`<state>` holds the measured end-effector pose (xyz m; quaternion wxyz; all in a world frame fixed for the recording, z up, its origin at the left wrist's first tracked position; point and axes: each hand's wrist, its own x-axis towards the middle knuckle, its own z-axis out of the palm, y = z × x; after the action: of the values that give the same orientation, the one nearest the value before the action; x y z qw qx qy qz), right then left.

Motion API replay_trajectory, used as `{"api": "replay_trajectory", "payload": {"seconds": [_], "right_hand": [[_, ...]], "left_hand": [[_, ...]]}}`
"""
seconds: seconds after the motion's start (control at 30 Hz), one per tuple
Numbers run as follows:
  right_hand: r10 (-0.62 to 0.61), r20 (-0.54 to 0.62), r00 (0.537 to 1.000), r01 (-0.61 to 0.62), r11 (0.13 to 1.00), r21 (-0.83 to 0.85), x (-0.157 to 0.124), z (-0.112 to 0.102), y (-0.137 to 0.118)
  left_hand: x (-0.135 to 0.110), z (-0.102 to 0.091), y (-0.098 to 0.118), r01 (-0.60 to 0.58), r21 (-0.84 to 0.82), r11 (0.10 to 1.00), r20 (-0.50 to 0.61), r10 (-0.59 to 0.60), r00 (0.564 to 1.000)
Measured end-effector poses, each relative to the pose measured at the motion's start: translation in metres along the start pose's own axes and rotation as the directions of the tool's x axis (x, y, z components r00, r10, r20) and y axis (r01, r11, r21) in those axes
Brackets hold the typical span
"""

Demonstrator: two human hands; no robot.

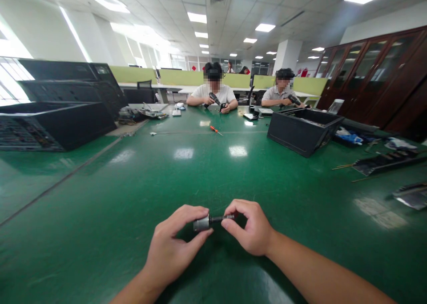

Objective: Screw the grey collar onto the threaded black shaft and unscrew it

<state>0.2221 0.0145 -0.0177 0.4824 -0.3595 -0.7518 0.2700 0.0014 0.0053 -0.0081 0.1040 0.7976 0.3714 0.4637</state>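
Low over the near part of the green table point(200, 175), both hands are on one small metal part. Its left end is a short silver cylinder point(201, 224), like a small motor, and a thin dark shaft point(216, 219) runs right from it. My left hand point(175, 242) is closed around the cylinder, thumb and fingers on opposite sides. At the shaft's right end, my right hand point(251, 226) pinches the tip, where a ridged or coiled piece shows between thumb and forefinger. The fingers partly cover that end, so its exact form is hidden.
An orange-handled screwdriver point(214, 129) lies farther back. Black computer cases stand at the left point(60, 122) and right point(302, 128). Metal scraps point(383, 162) lie at the far right. Across the table, two people point(213, 93) sit working with power drills.
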Motion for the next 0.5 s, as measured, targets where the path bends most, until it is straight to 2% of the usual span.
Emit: {"api": "replay_trajectory", "payload": {"seconds": [0.5], "right_hand": [[0.005, -0.004, 1.000, -0.005, 1.000, 0.002, 0.0008, -0.0008, -0.0007]], "left_hand": [[0.0022, -0.0027, 0.0021, 0.010, -0.007, 1.000, 0.004, -0.010, 1.000]]}}
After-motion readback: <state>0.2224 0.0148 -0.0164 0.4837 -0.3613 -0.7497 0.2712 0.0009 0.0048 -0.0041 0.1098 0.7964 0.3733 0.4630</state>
